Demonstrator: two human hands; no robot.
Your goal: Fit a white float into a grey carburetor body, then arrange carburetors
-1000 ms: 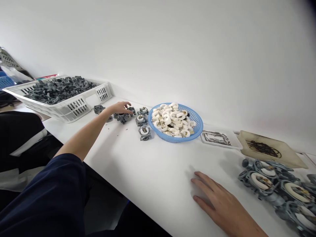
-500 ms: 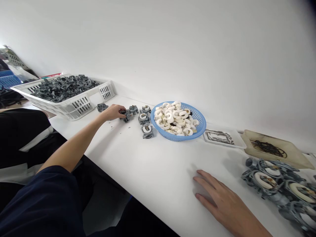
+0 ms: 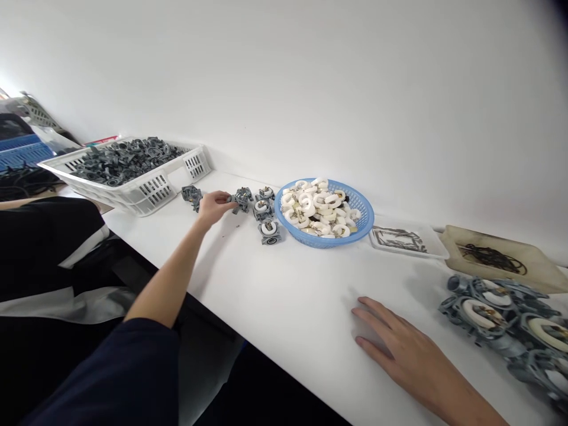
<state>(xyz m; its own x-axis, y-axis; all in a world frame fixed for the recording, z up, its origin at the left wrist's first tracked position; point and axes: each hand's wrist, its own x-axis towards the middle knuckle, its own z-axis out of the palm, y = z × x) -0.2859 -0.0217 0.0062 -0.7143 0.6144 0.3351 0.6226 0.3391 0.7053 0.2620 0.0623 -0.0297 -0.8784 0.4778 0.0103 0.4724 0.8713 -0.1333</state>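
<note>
My left hand [image 3: 215, 207] reaches to the far side of the table, its fingers closed on a grey metal carburetor body [image 3: 242, 200], partly hidden by the hand. To its left lies another carburetor body [image 3: 191, 195]. Just right of it stand several carburetors [image 3: 268, 231] with white C-shaped floats in them. My right hand [image 3: 399, 349] rests low over the table with fingers spread, holding nothing. It is nearest to a cluster of carburetors fitted with floats [image 3: 483, 313] at the right edge.
A blue basket [image 3: 306, 238] holds white floats. Beyond it are a clear tray [image 3: 437, 253] of thin metal pieces and a beige tray [image 3: 544, 269] with dark rings. A white crate [image 3: 148, 201] full of carburetor bodies stands left. Another person's dark clothing [image 3: 44, 248] shows at left.
My left hand has shifted slightly right, bringing the carburetor body up against the others in the far group. My right hand stays spread in place. The view has turned slightly.
</note>
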